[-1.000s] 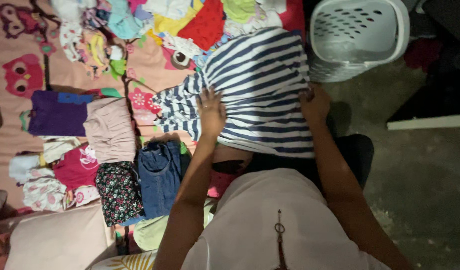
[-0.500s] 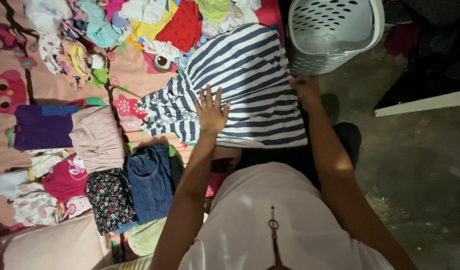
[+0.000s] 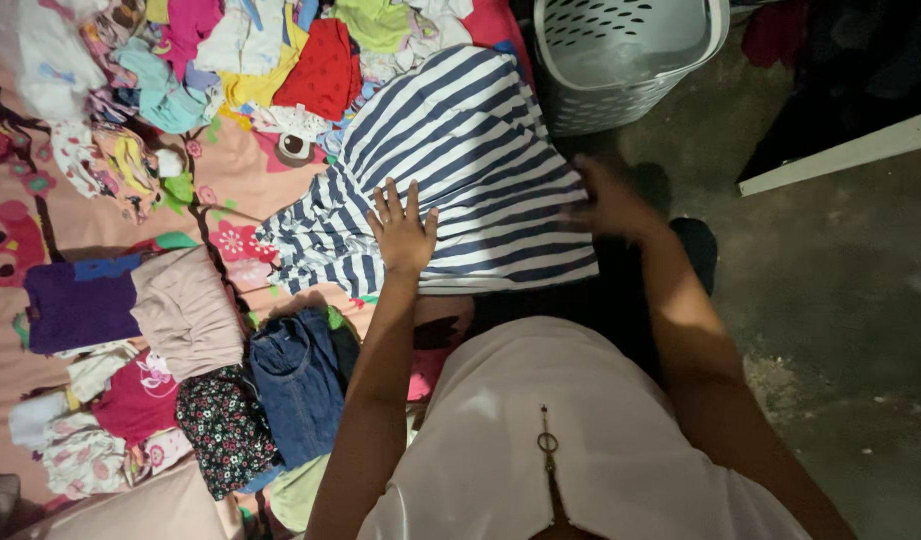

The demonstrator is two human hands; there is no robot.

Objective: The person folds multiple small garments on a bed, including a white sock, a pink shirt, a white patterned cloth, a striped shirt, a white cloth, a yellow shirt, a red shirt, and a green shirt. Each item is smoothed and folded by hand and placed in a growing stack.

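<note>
The striped garment (image 3: 461, 170) is spread flat on the blanket (image 3: 41, 215), pinned under the left hand (image 3: 401, 232), fingers splayed, nothing gripped. The right hand (image 3: 609, 203) is blurred at the garment's right edge, so its grip can't be made out. A laundry basket (image 3: 621, 50) is seen just beyond it.

Count, head view:
- 1 navy-and-white striped garment (image 3: 461, 170), spread flat at the bedspread's right edge
- 2 hands: left hand (image 3: 402, 232), right hand (image 3: 609, 203), both on it
- 1 white perforated laundry basket (image 3: 621, 50), on the floor off the bedspread's top right corner
- 5 folded pieces countable along the bottom-left: purple top (image 3: 76, 305), beige piece (image 3: 186, 310), blue jeans (image 3: 296, 385), black floral piece (image 3: 221, 425), magenta top (image 3: 136, 395)
- 1 unsorted heap (image 3: 251, 60), top edge; items too tangled to count
- 1 pink owl-print bedspread (image 3: 31, 200)
</note>
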